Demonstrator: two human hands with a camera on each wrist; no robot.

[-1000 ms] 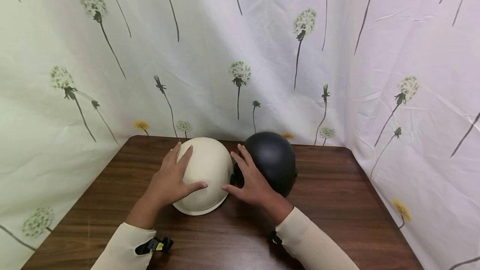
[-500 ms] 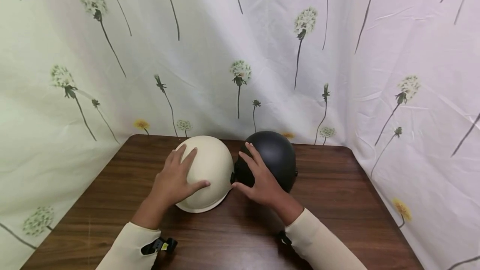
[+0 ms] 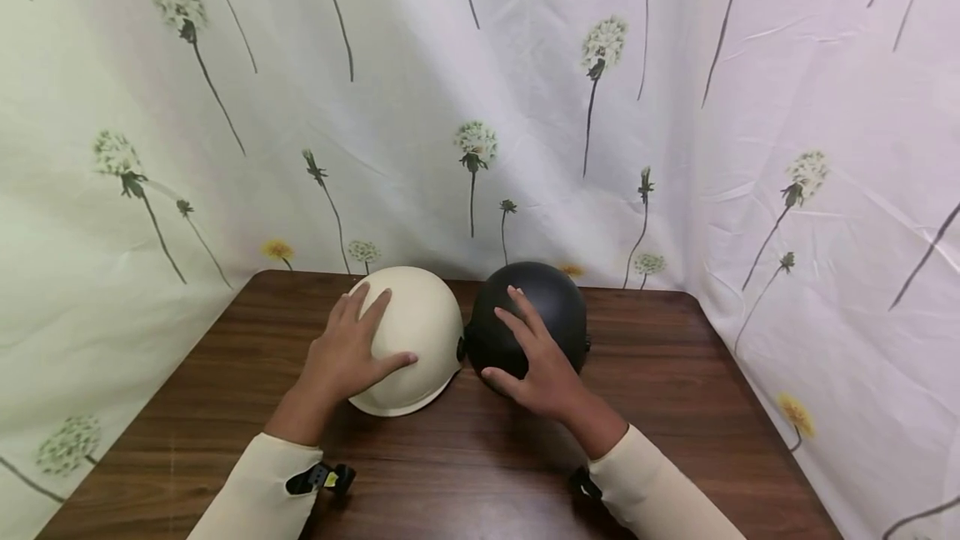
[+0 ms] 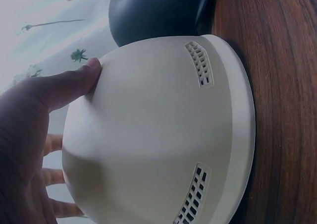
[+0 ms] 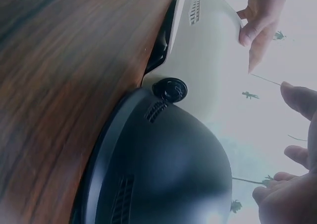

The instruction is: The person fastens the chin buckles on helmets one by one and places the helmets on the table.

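A cream helmet [image 3: 412, 315] with slotted vents sits on the wooden table beside a black helmet [image 3: 547, 307]. In the right wrist view the two overlap at a round black knob [image 5: 170, 89] on the cream helmet's side. My left hand [image 3: 345, 357] rests on the cream helmet's crown with fingers spread and thumb [image 4: 79, 80] against the shell. My right hand [image 3: 547, 373] is over the black helmet, its fingers extended and spread. The right wrist view shows a gap between those fingers [image 5: 299, 157] and the black shell.
The brown wooden table [image 3: 450, 482] reaches back to a white curtain [image 3: 420, 107] printed with dandelions, which also hangs at both sides. Both helmets stand near the table's back edge. A black camera mount [image 3: 322, 480] shows at the left sleeve.
My right hand has moved right, from between the helmets to over the black one. The cream helmet has shifted slightly toward the back, with my left hand staying on it.
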